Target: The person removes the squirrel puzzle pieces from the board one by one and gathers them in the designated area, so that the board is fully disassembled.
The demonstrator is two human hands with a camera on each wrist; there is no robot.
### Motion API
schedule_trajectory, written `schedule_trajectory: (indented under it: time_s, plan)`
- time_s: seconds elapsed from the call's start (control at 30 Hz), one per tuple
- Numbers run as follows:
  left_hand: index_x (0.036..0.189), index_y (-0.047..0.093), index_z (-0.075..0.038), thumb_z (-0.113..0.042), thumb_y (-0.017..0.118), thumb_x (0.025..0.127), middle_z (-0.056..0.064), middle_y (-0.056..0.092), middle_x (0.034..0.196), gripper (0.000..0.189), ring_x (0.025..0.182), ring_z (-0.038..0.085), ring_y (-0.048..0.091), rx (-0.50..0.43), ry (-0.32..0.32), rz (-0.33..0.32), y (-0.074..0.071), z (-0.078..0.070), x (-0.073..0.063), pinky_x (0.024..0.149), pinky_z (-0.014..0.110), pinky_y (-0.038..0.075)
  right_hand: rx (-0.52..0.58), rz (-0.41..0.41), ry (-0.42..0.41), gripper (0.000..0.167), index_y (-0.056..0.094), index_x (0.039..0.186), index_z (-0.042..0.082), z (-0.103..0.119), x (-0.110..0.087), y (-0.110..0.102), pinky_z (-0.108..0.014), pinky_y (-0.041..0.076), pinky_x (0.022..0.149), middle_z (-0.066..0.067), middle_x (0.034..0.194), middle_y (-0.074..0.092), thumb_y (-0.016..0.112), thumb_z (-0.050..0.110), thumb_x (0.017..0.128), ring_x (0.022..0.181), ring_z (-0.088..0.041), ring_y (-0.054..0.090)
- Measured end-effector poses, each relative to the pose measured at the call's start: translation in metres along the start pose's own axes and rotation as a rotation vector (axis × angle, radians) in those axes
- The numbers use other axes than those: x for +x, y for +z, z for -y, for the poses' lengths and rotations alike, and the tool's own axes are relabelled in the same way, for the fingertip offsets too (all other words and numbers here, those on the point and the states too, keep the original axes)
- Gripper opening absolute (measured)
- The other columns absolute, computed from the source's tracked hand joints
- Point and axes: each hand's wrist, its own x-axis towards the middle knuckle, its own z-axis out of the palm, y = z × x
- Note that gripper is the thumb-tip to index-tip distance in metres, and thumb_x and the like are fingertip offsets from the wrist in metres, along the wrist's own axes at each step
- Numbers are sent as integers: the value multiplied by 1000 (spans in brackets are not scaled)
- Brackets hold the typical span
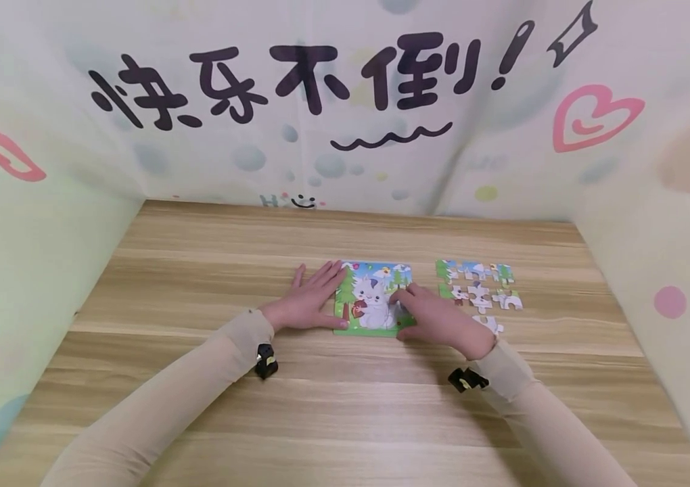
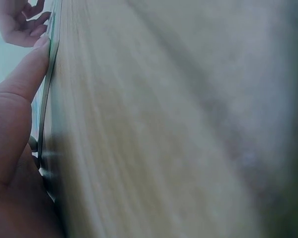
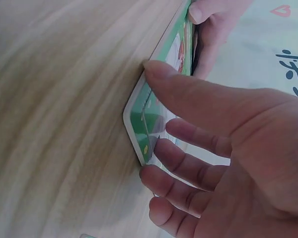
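A jigsaw puzzle (image 1: pixel 372 308) with a white cartoon animal lies flat on the wooden table, most of its picture joined up. My left hand (image 1: pixel 305 302) rests along its left side, fingers straight and spread, thumb on the near left corner. Over the right side is my right hand (image 1: pixel 439 319). In the right wrist view, the right thumb (image 3: pixel 164 74) touches the near edge, while bent fingers touch the surface and right edge around the near right corner. No loose piece shows between them. The left wrist view catches the left thumb (image 2: pixel 30 69) against the puzzle's edge.
Several loose puzzle pieces (image 1: pixel 479 295) lie in rows on the table to the right, the nearest one partly behind my right wrist. A printed cloth wall (image 1: pixel 296 155) stands behind the table (image 1: pixel 320 419) and along both sides. Each wrist carries a small black camera (image 1: pixel 266 361).
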Motion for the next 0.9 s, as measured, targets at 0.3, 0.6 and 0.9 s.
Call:
schedule_trajectory:
  time_s: [0.3,0.6,0.9]
  plan:
    - [168,4,-10,-64,69,92,8,-7,175,113,161,27,-8,39,-23,13,3,1,2,122,64,-16,-5,1,-23,56,64,132,6,1,1,3,-32,51,74,-8,105,58,89,20,84,85,-18,52]
    - [168,7,-8,-62,70,93,10,-5,175,112,161,29,-7,30,-9,10,1,1,3,122,64,-17,18,-80,-39,56,66,131,8,-1,-5,7,-30,51,72,-8,105,58,90,18,81,86,-17,53]
    - [168,7,-7,-59,70,94,10,-6,175,110,161,28,-7,18,-6,14,-1,-3,0,121,64,-17,-46,-103,-107,57,68,135,10,-6,-10,7,-26,45,67,-1,95,57,89,23,83,79,-14,46]
